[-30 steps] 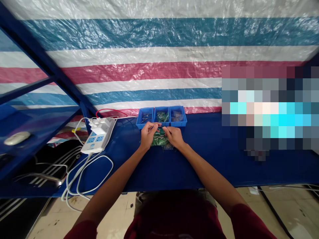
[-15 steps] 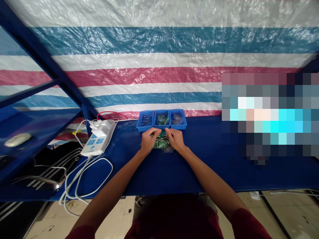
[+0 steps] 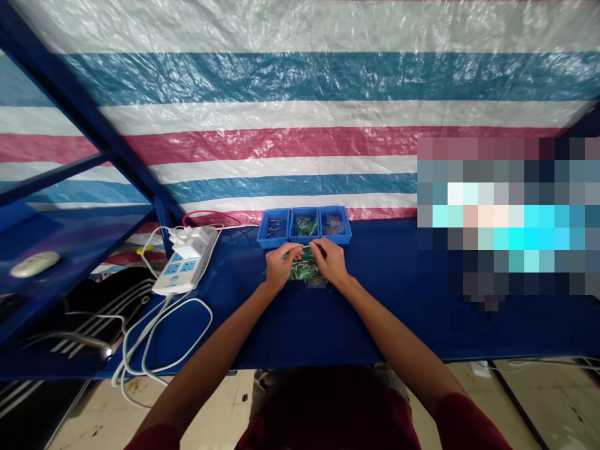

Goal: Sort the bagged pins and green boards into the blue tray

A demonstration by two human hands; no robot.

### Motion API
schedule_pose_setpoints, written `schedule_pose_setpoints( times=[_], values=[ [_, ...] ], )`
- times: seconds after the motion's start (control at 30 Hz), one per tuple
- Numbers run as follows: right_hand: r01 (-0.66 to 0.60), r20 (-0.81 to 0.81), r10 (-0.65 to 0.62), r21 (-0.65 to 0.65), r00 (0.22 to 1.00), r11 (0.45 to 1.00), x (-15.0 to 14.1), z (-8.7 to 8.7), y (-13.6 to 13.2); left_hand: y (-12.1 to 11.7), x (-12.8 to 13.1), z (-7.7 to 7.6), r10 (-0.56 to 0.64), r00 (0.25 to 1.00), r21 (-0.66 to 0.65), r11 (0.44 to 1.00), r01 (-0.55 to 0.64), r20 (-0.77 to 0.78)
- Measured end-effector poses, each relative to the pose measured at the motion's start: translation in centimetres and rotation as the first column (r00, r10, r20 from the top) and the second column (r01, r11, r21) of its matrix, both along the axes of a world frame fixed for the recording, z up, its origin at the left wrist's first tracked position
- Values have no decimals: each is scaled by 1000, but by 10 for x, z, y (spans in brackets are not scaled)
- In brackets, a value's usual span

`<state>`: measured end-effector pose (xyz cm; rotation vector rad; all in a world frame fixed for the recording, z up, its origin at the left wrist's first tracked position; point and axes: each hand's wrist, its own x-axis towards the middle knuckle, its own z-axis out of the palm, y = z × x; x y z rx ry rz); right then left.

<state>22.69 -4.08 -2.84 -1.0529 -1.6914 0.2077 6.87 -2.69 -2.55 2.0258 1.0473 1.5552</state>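
Observation:
My left hand (image 3: 280, 262) and my right hand (image 3: 332, 259) face each other over a pile of small green packets and thin metal pieces (image 3: 304, 270) on the blue table. A small thin pale rod (image 3: 306, 247) shows between the fingertips, with its right end in the pinch of my right hand. The fingers of my left hand are pinched together too; what they hold is too small to make out. Just beyond my hands stand three joined blue bins: the left bin (image 3: 265, 232) has thin metal pieces, the middle one green packets (image 3: 306, 225), the right one clear packets (image 3: 334, 224).
On the left a white power strip (image 3: 180, 272) carries plugged-in adapters, and its white cable (image 3: 154, 322) loops over the table (image 3: 389, 312). A white mouse (image 3: 35, 264) lies farther left. Striped plastic sheeting (image 3: 290, 144) hangs behind the table. A pixelated patch hides the right side.
The thin pale rod now shows between the fingertips, where it was not clearly visible before. My hands have shifted only slightly; the bins stay where they were.

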Motion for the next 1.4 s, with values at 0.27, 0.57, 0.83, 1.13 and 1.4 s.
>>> schedule_pose_setpoints(
  times=[0.27, 0.57, 0.83, 1.13, 1.4],
  values=[
    [0, -23, 0, 21, 1000, 1000, 1, -4, 2, -3, -4, 2, 200, 976, 82, 978, -193, -86],
    [8, -10, -8, 5, 1000, 1000, 1, -3, 2, 25, -27, 17, 553, 833, 234, 808, -541, 20],
    [8, -1, -8, -32, 1000, 999, 3, -4, 3, 39, -35, 9, 373, 808, 240, 926, -292, -456],
    [21, 31, -20, -24, 999, 999, 3, -5, 5, 28, -40, 9, -102, 686, 18, 986, 166, -720],
    [9, 40, -8, -31, 999, 999, 3, -6, 5, 30, -37, 2, -113, 659, -33, 991, 133, -744]
  ],
)
